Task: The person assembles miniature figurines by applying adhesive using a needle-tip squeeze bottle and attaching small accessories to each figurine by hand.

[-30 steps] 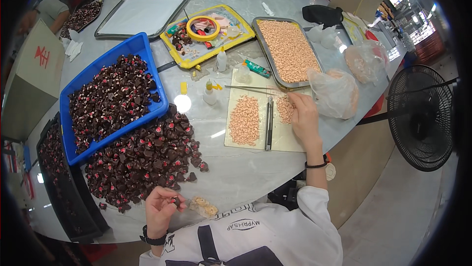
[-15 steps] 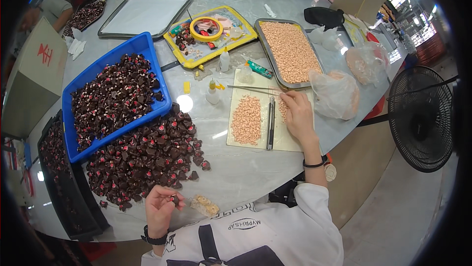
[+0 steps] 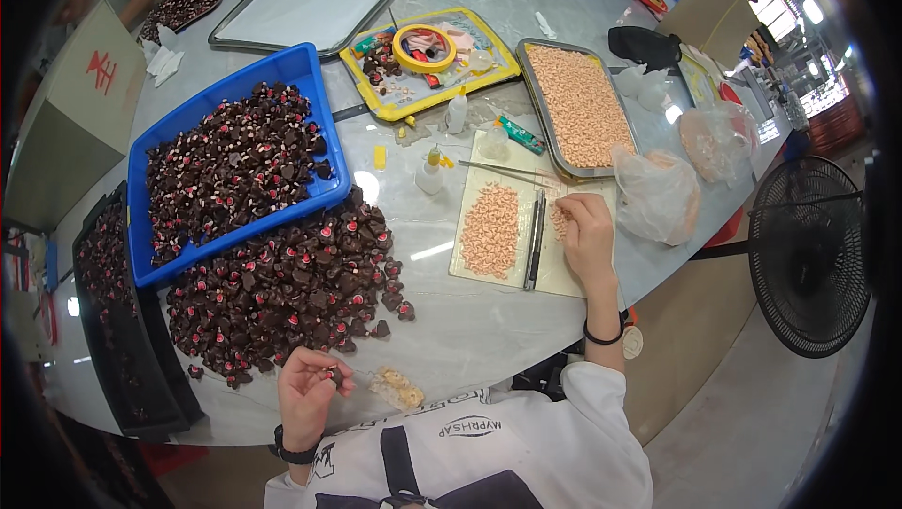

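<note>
My left hand [image 3: 308, 394] pinches a small dark brown piece with a red spot [image 3: 333, 375], just in front of a heap of similar dark brown pieces [image 3: 282, 293]. Fingers bent together, my right hand [image 3: 589, 234] is lowered to a small pile of peach-coloured bits [image 3: 561, 219] on a pale yellow mat [image 3: 564, 281]; whether a bit is between its fingertips is hidden. A larger patch of the same bits [image 3: 490, 232] covers the mat's left half. Slim pens or tools [image 3: 535, 241] lie between the piles, and thin tweezers [image 3: 507, 172] lie across the mat's far end.
A blue bin [image 3: 335, 180] full of dark pieces stands behind the heap. Farther back are a yellow-rimmed tray [image 3: 376, 107] with tape, a metal tray of peach bits [image 3: 583, 105] and small bottles [image 3: 429, 175]. A clear bag [image 3: 399, 389] lies near me; a black fan [image 3: 806, 255] stands right.
My right hand has moved slightly nearer to me, down onto the small pile of bits. My left hand keeps its piece. The whole view has shifted a little.
</note>
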Demonstrator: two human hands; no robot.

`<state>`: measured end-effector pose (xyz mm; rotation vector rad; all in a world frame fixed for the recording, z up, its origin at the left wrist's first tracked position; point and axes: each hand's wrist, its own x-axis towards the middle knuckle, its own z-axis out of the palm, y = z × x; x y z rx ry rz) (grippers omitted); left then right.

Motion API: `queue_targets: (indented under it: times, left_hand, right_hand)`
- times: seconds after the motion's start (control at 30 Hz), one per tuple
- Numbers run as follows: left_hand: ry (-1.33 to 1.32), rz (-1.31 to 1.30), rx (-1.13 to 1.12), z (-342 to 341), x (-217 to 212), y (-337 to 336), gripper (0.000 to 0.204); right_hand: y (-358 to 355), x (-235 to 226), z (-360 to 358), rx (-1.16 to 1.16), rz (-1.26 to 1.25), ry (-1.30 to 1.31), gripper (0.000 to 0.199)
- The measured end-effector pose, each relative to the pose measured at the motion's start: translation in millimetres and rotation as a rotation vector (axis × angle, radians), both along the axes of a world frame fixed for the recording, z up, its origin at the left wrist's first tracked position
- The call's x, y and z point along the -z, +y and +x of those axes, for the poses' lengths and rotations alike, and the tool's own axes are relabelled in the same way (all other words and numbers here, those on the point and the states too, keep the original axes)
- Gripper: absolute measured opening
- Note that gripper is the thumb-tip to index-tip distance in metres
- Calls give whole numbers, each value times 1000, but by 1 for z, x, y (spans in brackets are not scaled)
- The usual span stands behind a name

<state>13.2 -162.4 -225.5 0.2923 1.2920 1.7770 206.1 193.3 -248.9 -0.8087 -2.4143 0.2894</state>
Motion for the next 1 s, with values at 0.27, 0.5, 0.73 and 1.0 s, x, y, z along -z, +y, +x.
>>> queue_targets:
  times: [0.27, 0.5, 0.73, 1.0]
  left_hand:
    - [-40, -1, 12, 0, -1, 4, 20]
    - [-30, 140, 116, -1, 4, 7, 24]
    - [34, 59, 43, -3, -10, 7, 28]
    - [740, 11, -166, -83, -72, 16, 23]
  right_hand:
    - [-3, -2, -6, 13, 85, 117, 26]
    - [-11, 1, -6, 123, -7, 284, 28]
    - [-2, 1, -3, 107, 104, 321, 16]
    - [-7, -8, -9, 58, 91, 357, 10]
